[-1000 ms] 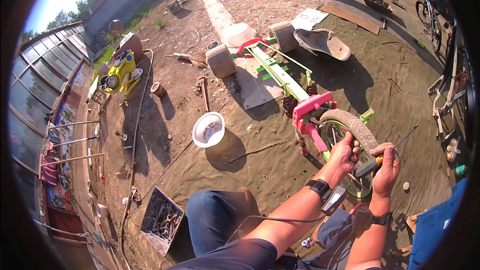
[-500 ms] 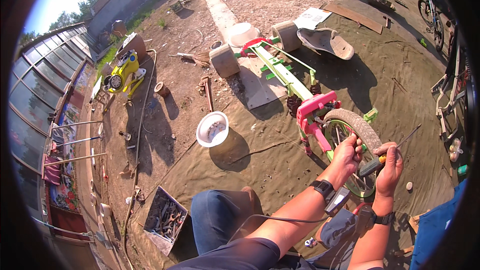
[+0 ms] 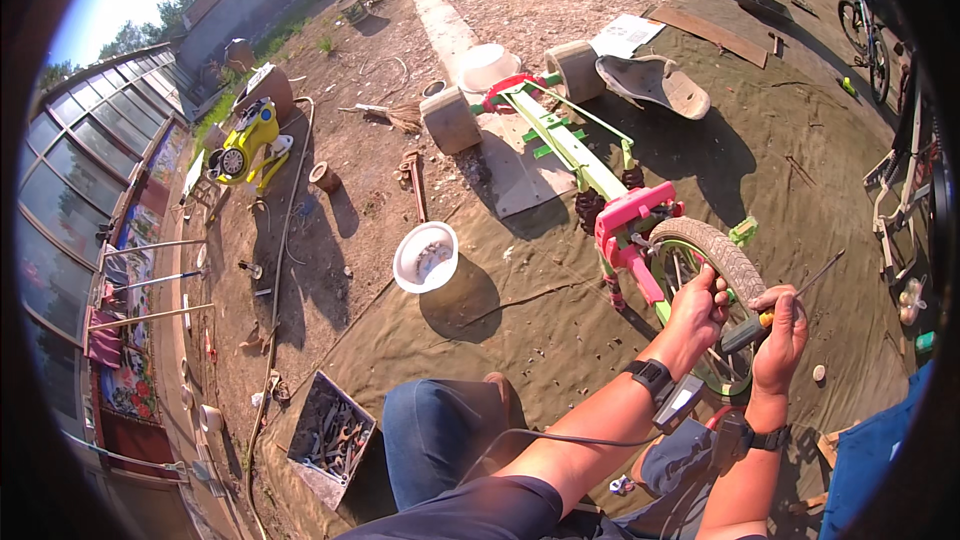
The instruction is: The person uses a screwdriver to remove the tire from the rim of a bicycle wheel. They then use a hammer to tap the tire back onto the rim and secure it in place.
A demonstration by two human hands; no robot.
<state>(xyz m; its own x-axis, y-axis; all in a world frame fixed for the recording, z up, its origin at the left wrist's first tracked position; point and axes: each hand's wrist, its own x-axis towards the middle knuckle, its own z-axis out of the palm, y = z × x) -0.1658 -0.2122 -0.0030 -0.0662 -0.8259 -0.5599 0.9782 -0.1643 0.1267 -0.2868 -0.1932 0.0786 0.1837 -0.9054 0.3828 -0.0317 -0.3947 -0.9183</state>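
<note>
In front of me stands a small wheel with a grey tyre (image 3: 712,248) and green rim, joined to a pink and green frame (image 3: 565,155). My left hand (image 3: 700,308) is at the wheel's near side, its fingers pinched together by the rim and spokes. What they hold, if anything, is hidden. My right hand (image 3: 780,345) grips a screwdriver (image 3: 742,334) with a dark grey and yellow handle. Its thin shaft points up and to the right, away from the wheel, while the fingertips are against or very close to the tyre.
An open box of wrenches (image 3: 335,440) sits left of my knee. Beyond it are a white basin (image 3: 426,257), a red pipe wrench (image 3: 415,185) and a yellow toy vehicle (image 3: 248,148). A grey seat shell (image 3: 655,85) lies beyond the frame. Bicycle parts (image 3: 895,175) stand at right.
Both hands and the screwdriver stay almost where they were at the wheel. Far off at the top, a person's legs have shifted and both now show.
</note>
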